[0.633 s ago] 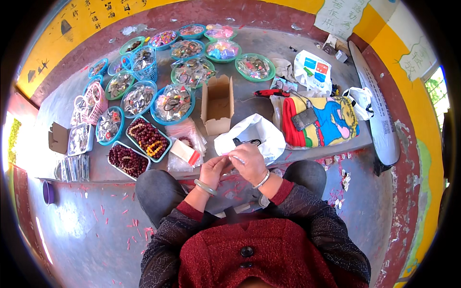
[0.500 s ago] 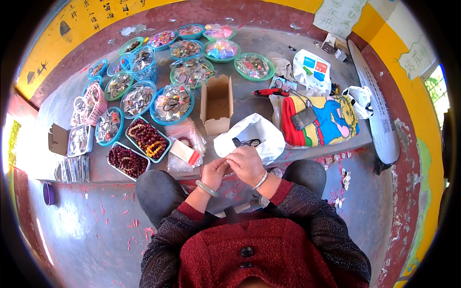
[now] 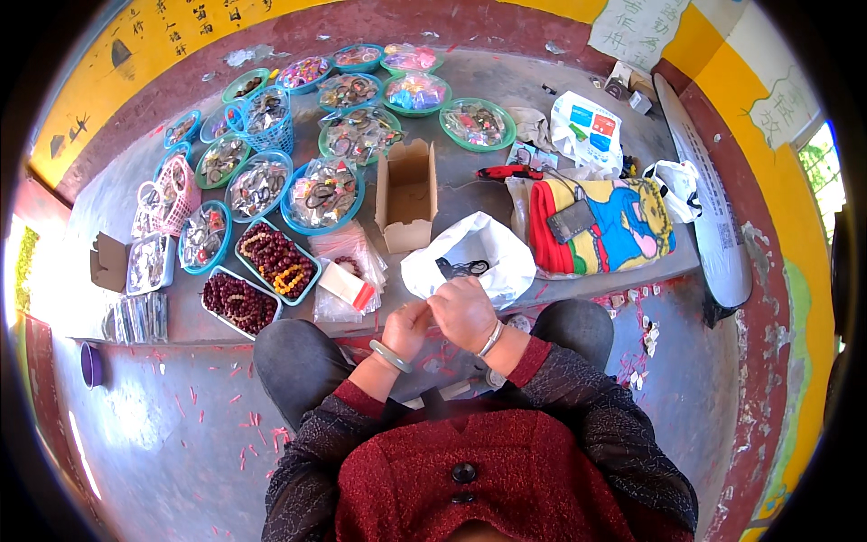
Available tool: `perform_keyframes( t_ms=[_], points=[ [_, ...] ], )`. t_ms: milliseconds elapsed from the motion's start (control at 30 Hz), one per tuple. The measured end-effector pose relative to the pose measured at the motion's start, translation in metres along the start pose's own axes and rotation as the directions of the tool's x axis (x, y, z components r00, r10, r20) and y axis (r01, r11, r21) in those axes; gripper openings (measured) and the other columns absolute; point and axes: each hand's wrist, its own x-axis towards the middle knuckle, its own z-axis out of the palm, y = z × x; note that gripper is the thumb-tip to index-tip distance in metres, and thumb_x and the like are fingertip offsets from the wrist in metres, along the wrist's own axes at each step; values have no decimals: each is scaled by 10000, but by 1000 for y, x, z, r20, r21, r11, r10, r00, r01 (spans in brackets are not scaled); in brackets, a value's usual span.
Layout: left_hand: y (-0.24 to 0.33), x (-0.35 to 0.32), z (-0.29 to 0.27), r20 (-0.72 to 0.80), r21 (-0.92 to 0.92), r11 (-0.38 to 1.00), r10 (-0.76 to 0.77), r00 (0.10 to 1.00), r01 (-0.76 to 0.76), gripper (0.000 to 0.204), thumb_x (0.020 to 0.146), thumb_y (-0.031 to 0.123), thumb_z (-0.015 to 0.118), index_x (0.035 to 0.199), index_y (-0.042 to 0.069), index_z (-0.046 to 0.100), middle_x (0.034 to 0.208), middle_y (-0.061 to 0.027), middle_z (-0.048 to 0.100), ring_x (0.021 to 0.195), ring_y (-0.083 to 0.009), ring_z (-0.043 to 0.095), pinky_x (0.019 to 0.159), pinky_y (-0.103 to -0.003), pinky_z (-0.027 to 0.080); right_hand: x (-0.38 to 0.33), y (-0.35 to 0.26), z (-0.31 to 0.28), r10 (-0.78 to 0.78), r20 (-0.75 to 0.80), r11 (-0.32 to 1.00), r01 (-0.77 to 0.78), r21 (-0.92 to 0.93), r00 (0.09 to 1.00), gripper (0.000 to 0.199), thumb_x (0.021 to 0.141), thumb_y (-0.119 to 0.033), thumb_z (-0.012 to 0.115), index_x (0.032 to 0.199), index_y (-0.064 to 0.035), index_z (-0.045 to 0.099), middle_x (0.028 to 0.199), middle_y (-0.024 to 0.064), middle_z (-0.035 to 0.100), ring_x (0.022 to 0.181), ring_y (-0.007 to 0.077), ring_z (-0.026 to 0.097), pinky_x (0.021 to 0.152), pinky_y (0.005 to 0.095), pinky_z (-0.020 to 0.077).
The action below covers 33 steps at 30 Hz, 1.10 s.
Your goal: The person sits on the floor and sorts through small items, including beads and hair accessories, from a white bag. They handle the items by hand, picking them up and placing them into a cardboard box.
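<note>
My left hand (image 3: 405,329) and my right hand (image 3: 464,313) meet in front of my knees, fingers pinched together. Whatever lies between the fingertips is too small or hidden to make out. Just beyond them, a white plastic bag (image 3: 506,262) lies spread on the raised slab, with dark cord-like items (image 3: 462,268) in its opening. Left of my hands are clear plastic sleeves (image 3: 336,245) with a white and red packet (image 3: 347,286) on top. Dark red bead bracelets (image 3: 271,257) fill one tray, and more dark bracelets (image 3: 237,303) fill another beside it.
An open cardboard box (image 3: 406,237) stands behind the bag. Several baskets of bagged trinkets, such as a blue one (image 3: 323,226), cover the slab's left and back. A folded colourful blanket (image 3: 623,226) bears a phone (image 3: 571,222). Scraps litter the floor; a purple bucket (image 3: 92,365) stands left.
My right hand has shifted very slightly, its fingers still pinched near the left hand's. The things on the slab stay where they were.
</note>
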Motion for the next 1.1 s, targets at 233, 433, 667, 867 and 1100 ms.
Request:
perform_keyframes(
  t_ms=[233, 433, 667, 867, 1100],
  points=[
    [4, 2, -2, 12, 95, 993, 62, 998, -63, 115, 761, 4, 504, 841, -21, 582, 766, -185, 590, 706, -315, 588, 620, -349, 455, 0, -3, -2, 14, -20, 1000, -14, 25, 1000, 42, 672, -132, 561, 668, -100, 534, 670, 31, 464, 689, 217, 481, 639, 354, 366],
    [0, 1, -2, 27, 125, 990, 65, 998, -68, 157, 758, -7, 494, 874, -29, 596, 803, -191, 604, 732, -318, 603, 645, -334, 472, 0, -2, -1, 18, -13, 998, -17, 59, 1000, 47, 671, -133, 562, 668, -99, 530, 676, 33, 466, 688, 221, 479, 635, 359, 369],
    [0, 1, -2, 32, 121, 988, 92, 995, -95, 153, 757, -10, 508, 880, -29, 598, 803, -192, 607, 737, -306, 609, 646, -326, 472, -1, -1, 3, 54, -76, 992, -45, 120, 996, 36, 664, -99, 564, 665, -86, 531, 670, 53, 490, 670, 248, 500, 610, 373, 388],
    [13, 2, -4, -40, 28, 994, 107, 993, -106, 142, 760, 18, 543, 882, -15, 606, 799, -182, 612, 734, -302, 607, 642, -332, 468, 0, 4, 9, 169, -135, 962, -133, 240, 976, 78, 622, -79, 605, 650, -93, 534, 671, 42, 514, 667, 239, 519, 607, 353, 417],
    [16, 2, -7, -42, -4, 1000, 19, 999, -19, 149, 762, 53, 564, 889, 0, 622, 763, -185, 609, 699, -308, 603, 615, -341, 468, 1, 5, 10, 296, -100, 873, -227, 431, 950, 52, 637, -67, 624, 656, -63, 576, 656, 74, 545, 648, 259, 547, 599, 347, 448]
  ],
)
